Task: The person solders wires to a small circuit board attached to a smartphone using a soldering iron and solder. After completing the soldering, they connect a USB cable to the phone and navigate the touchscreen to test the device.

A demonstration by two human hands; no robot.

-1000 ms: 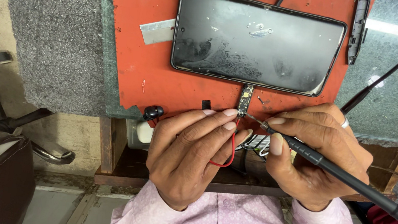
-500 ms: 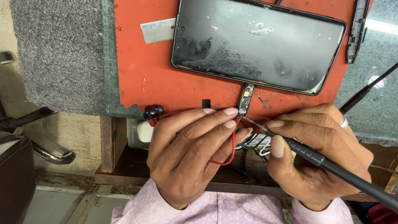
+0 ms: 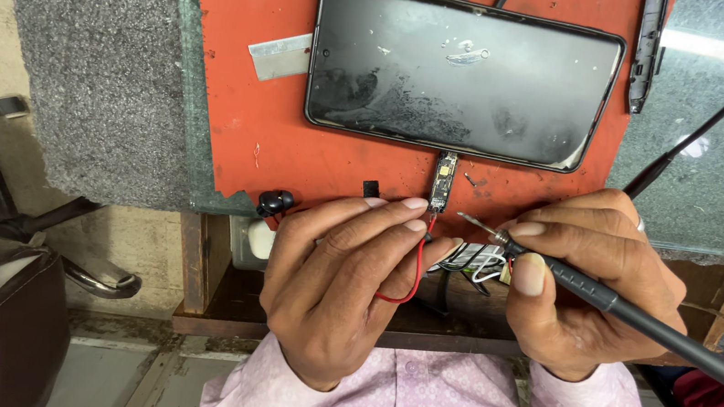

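Your left hand (image 3: 337,293) pinches a thin red wire (image 3: 408,278) between thumb and fingertips, closed on it, and holds its end against the near end of the small circuit board (image 3: 443,181), which lies on the orange mat (image 3: 243,124) just near of the dark phone (image 3: 461,73). Your right hand (image 3: 586,291) is clamped pen-style around the black soldering iron (image 3: 643,316); its tip sits just right of the board, apart from it. Risk: your left fingertips lie close beside the joint, so a slip of the tip could burn them. Risk: the board looks unclamped, so pressure from the tip could slide it and pull the wire off. Risk: the iron's cable (image 3: 713,118) crosses the far right and could drag your hand.
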